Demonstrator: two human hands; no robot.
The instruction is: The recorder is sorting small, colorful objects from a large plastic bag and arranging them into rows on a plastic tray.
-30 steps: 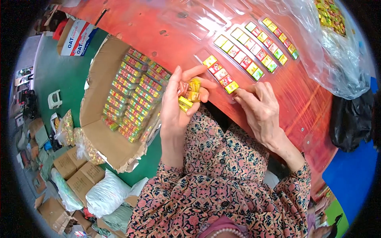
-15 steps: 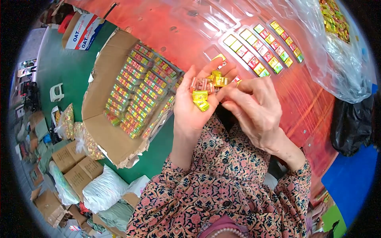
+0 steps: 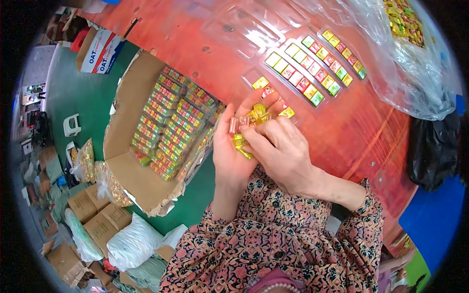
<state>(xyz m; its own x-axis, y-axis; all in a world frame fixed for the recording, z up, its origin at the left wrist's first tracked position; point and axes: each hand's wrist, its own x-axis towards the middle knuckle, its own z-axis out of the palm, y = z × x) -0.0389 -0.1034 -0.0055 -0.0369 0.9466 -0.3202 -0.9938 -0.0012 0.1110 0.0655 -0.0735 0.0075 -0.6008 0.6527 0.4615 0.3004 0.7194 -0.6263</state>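
My left hand [image 3: 230, 151] is cupped palm up and holds a small heap of wrapped candies [image 3: 246, 128], yellow and red. My right hand [image 3: 282, 150] lies over that heap, its fingertips pinching among the candies. Just beyond the hands, on the red table [image 3: 195, 44], lies a clear plastic tray [image 3: 264, 87] with a few candies in its slots. Two more clear trays [image 3: 304, 78] [image 3: 342, 53], filled with rows of red, yellow and green candies, lie farther back.
An open cardboard box [image 3: 141, 180] packed with several filled candy trays [image 3: 171, 122] stands at my left over the green floor. A clear plastic bag [image 3: 415, 63] with loose candies lies at the far right. Cartons and stuffed bags [image 3: 132, 241] sit on the floor lower left.
My right hand left the tray on the table and came onto the candies in my left palm. Both hands have drawn closer to my body.
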